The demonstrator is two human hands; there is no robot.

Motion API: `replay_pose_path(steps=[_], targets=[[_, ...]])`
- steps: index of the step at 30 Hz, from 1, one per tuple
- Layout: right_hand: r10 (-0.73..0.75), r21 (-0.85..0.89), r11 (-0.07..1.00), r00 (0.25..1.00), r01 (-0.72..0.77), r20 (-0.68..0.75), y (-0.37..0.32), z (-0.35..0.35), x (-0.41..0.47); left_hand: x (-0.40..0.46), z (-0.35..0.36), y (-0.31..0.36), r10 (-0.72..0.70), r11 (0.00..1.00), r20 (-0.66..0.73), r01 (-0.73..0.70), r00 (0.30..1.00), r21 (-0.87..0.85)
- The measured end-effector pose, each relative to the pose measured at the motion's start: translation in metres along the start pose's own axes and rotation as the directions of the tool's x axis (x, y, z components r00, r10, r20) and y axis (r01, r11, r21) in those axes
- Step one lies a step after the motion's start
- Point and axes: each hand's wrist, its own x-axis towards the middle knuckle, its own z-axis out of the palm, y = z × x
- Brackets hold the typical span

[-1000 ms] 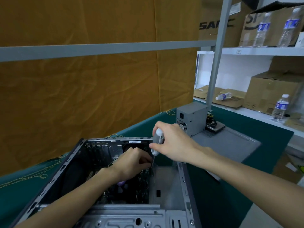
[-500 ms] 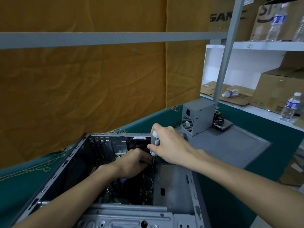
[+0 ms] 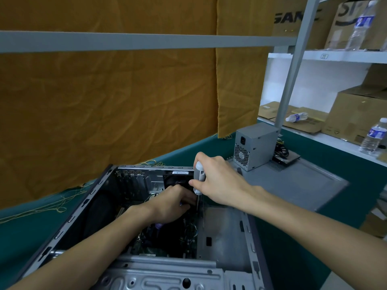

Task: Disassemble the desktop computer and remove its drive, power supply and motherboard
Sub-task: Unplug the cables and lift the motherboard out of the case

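Green table [image 3: 314, 258]; right hand [image 3: 217, 181] gripping screwdriver [image 3: 198, 176]

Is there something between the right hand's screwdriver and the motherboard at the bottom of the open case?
Yes. The left hand reaches into the open grey metal case and sits around the shaft of the white-handled screwdriver held by the right hand, hiding its tip. The dark motherboard lies below.

Both forearms extended fwd, right hand [image 3: 217, 181] curled in a grip, left hand [image 3: 169, 204] knuckles-up, fingers bent.
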Motion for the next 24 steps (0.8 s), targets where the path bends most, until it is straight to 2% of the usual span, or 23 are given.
replay_pose_path(steps=[5,13,18,20,22,24], targets=[[-0.034,-0.033,0.999,0.999,0.034,0.005,-0.003,0.001,0.001,-0.001,0.000,0.002,-0.018,1.000,-0.012,0.019,1.000,0.024],[-0.026,-0.037,0.999,0.993,0.031,0.115,-0.005,-0.006,0.002,-0.002,-0.001,0.007,-0.049,0.998,0.001,0.049,0.999,0.034],[0.000,-0.325,0.945,0.995,0.031,0.095,-0.018,-0.013,0.007,-0.001,-0.001,0.010,-0.093,0.993,0.021,0.091,0.995,0.075],[0.011,-0.372,0.928,0.996,0.025,0.093,-0.024,-0.014,0.009,0.000,0.000,0.010,-0.134,0.985,0.010,0.132,0.991,0.107],[0.013,-0.341,0.939,0.985,0.048,0.175,-0.027,-0.018,0.013,0.000,0.002,0.012,-0.182,0.971,0.018,0.177,0.983,0.163],[0.035,-0.228,0.973,0.943,0.044,0.332,-0.028,-0.026,0.020,-0.001,0.007,0.013,-0.232,0.956,0.053,0.218,0.971,0.197]])
